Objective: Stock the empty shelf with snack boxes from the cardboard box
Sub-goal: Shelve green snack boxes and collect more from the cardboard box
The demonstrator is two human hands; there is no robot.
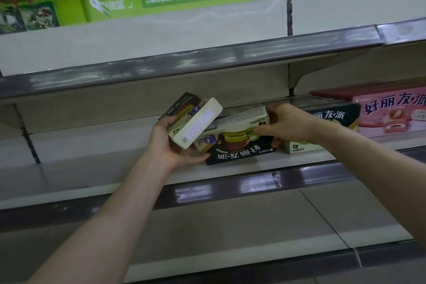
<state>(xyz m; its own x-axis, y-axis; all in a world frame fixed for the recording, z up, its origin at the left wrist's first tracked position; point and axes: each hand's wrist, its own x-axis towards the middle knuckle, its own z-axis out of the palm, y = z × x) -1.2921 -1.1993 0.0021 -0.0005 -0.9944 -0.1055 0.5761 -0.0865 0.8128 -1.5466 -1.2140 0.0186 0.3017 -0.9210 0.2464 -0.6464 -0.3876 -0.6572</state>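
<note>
Over the middle shelf, my left hand grips a dark-and-cream snack box, tilted with its cream end face toward me. My right hand holds a second snack box by its right end; this box is upside down, its dark front with white lettering facing me and its lower edge close to the shelf. A third box of the same kind stands on the shelf just behind my right hand, partly hidden by my wrist. The cardboard box is out of view.
A pink snack box stands on the same shelf at the far right under a dark red lid. The upper shelf and the lower shelf carry nothing visible. Grey price rails run along each shelf's front edge.
</note>
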